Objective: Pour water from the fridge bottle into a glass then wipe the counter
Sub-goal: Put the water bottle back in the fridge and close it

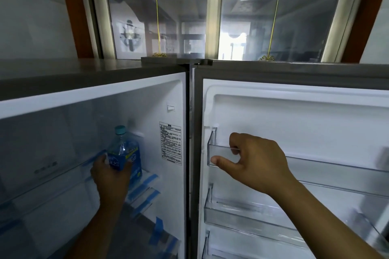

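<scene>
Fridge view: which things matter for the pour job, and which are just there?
Job: bottle, gripped by left hand; right hand holding door bin.
Just there: blue tape, sticker, window.

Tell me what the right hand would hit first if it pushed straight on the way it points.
The right hand already grips the clear door bin; pushing on, it would likely meet the white door liner behind it, though depth is unclear.

The glass fridge shelf (pixel 69 171) carries one upright water bottle (pixel 125 152), standing near the white inner wall to its right. Strips of blue tape (pixel 145 185) cling along the shelf's front edge, just below the bottle.
</scene>
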Available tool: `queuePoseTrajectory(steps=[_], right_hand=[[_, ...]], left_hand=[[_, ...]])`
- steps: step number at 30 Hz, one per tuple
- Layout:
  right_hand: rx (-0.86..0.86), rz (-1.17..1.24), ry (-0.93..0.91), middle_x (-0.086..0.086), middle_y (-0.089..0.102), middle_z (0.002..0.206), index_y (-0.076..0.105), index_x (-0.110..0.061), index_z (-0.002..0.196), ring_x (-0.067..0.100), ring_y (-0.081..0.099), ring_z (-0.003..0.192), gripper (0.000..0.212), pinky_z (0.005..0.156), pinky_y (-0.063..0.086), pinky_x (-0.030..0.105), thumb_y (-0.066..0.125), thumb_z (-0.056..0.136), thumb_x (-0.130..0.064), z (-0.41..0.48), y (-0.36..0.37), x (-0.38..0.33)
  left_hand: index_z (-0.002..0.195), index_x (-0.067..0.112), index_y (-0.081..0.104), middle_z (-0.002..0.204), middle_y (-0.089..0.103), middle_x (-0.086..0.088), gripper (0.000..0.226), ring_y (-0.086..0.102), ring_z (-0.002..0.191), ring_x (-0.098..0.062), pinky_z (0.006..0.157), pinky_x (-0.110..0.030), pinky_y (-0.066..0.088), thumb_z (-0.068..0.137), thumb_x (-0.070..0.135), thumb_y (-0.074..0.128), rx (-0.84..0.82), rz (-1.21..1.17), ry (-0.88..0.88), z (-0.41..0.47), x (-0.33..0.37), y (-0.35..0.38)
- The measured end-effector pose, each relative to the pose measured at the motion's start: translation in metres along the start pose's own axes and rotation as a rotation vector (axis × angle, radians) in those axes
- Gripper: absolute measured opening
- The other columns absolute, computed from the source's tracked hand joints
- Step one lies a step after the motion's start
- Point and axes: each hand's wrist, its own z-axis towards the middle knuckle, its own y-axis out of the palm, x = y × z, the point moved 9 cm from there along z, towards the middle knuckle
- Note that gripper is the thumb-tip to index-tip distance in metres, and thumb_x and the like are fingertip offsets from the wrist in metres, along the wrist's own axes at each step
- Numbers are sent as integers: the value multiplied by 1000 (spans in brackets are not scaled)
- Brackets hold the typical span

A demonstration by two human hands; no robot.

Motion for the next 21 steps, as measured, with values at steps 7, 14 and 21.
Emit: queuePoseTrajectory(steps=[7, 14, 21], right_hand=[[-79, -2, 18, -10, 58, 78, 55, -25, 90, 13, 53, 66, 42, 59, 43, 28, 49, 88, -67, -8, -6, -21], [52, 185, 28, -5, 58, 120, 58, -23, 126, 9, 51, 112, 42, 86, 43, 15, 54, 94, -49, -89, -87, -34], [851, -27, 275, 3, 55, 91, 62, -6, 91, 23, 55, 87, 12, 77, 43, 29, 56, 93, -16, -213, -252, 52]], left_hand=[[115, 35, 55, 111, 60, 20, 21, 58, 106, 1, 90, -12, 45, 97, 29, 64, -273, -205, 229, -86, 148, 44], [122, 20, 59, 118, 58, 9, 34, 52, 111, -4, 92, -11, 38, 91, 35, 60, -615, -131, 492, -146, 261, 85], [115, 16, 67, 107, 71, 0, 55, 63, 98, -21, 88, -40, 50, 91, 62, 48, -931, 43, 903, -265, 336, 123]])
